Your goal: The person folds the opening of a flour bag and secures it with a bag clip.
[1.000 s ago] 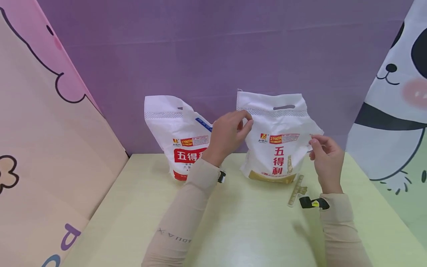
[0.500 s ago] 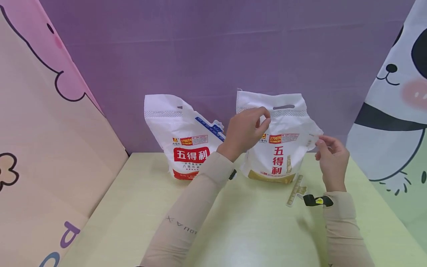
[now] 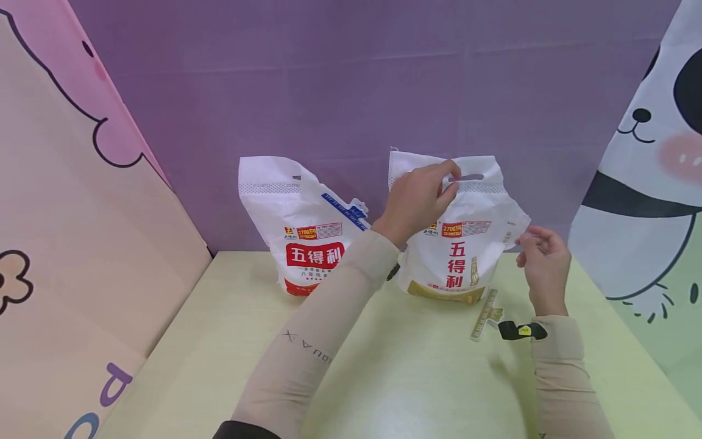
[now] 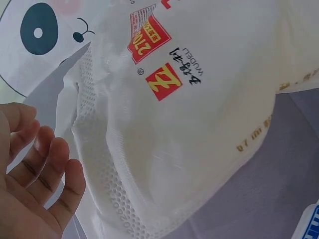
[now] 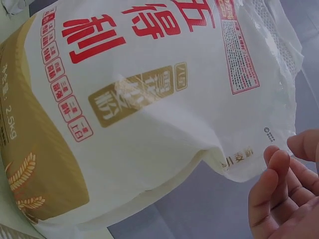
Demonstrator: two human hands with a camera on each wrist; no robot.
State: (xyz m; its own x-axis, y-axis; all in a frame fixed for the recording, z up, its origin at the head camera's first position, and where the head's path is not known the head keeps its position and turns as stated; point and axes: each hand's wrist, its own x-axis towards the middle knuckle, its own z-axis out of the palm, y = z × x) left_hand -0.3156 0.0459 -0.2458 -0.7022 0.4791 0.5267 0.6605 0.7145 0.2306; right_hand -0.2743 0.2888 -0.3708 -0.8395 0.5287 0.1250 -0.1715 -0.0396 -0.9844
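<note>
A white flour bag (image 3: 466, 253) with red characters and a gold base stands upright on the right part of the table. My left hand (image 3: 419, 198) is raised before its upper left, loosely curled fingers close to the handle slot. Bare space shows between its thumb and fingers in the left wrist view, beside the bag's seam (image 4: 119, 199). At the bag's right side, my right hand (image 3: 544, 268) has its fingertips right at the protruding corner (image 5: 244, 162), thumb and fingers loosely bent. A gold ruler-like clip (image 3: 485, 316) lies on the table in front of the bag.
A second white flour bag (image 3: 312, 222) with a red label stands to the left. A blue ruler-like clip (image 3: 345, 210) slants along its folded right shoulder. Behind the table (image 3: 384, 366) hangs a purple backdrop (image 3: 340, 103). A panda-printed panel (image 3: 647, 244) borders the right side.
My left hand has moved right and up across the right bag's front, from its left edge toward the handle slot. My right hand has shifted slightly right and down.
</note>
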